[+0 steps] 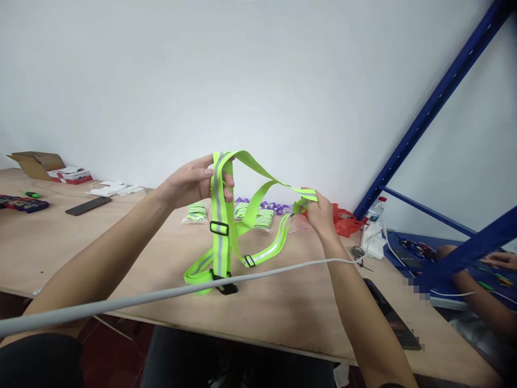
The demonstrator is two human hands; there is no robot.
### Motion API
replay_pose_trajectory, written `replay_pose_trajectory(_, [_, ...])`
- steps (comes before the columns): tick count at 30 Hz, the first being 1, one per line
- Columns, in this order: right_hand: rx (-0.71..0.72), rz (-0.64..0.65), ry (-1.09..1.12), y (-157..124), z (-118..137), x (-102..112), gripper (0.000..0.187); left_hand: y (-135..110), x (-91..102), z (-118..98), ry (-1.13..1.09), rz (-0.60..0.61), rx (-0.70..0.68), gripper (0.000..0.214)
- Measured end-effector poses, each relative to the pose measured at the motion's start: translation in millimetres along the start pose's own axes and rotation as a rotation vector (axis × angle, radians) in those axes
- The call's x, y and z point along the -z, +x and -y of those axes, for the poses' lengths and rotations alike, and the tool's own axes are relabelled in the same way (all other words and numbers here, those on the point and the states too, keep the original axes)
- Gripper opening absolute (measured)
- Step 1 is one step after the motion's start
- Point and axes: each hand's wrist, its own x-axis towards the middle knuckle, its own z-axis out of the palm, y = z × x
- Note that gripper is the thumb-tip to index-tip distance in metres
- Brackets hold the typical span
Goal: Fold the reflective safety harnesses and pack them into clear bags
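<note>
A neon-green reflective strap vest [221, 226] with grey stripes and black buckles hangs above the wooden table [283, 307], its lower loops resting on the wood. My left hand [194, 180] is closed around the top of a vertical strap. My right hand [321, 210] pinches the far end of another strap, held out to the right. A strap loop arches between the two hands.
Several bagged green straps [258, 215] lie behind the vest, with a red plastic bag [345, 221] and a water bottle [375, 211] to the right. A white cable [161, 293] crosses in front. A cardboard box [36, 164] and a black remote [88, 205] sit far left. Another person's hands [498, 260] work beyond the blue rack [436, 97].
</note>
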Motion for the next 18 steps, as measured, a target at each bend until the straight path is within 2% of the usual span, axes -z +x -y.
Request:
replay_pose_trajectory(2, [-0.031,0.016,-0.281,-13,7,10,0.041,10,0.3,-9,0.025,-0.096,0.014,0.027])
replay_pose_trajectory(3, [-0.036,0.028,-0.346,-19,10,14,0.036,15,0.0,-15,0.050,-0.132,0.019,0.023])
replay_pose_trajectory(5, [0.001,0.096,-0.286,-29,14,17,0.028,26,-1.8,-25,0.097,-0.194,0.028,0.021])
replay_pose_trajectory(7, [0.033,0.235,0.005,-35,17,17,0.019,35,-6.1,-32,0.117,-0.245,0.033,0.023])
replay_pose_trajectory(9, [0.018,0.450,0.381,-40,19,16,0.009,43,-12.8,-35,0.118,-0.262,0.035,0.024])
replay_pose_trajectory(10, [-0.009,0.573,0.555,-42,20,15,0.011,47,-16.8,-36,0.118,-0.260,0.031,0.024])
replay_pose_trajectory(12, [-0.057,0.829,0.830,-45,22,13,0.027,54,-24.9,-36,0.126,-0.249,0.023,0.023])
replay_pose_trajectory(15, [-0.053,1.138,1.061,-50,27,12,0.049,61,-33.0,-34,0.132,-0.242,0.022,0.024])
replay_pose_trajectory(16, [-0.037,1.183,1.101,-51,29,13,0.052,63,-33.7,-33,0.125,-0.241,0.026,0.025])
replay_pose_trajectory(18, [-0.015,1.131,1.146,-50,33,16,0.046,62,-31.2,-33,0.110,-0.243,0.032,0.026])
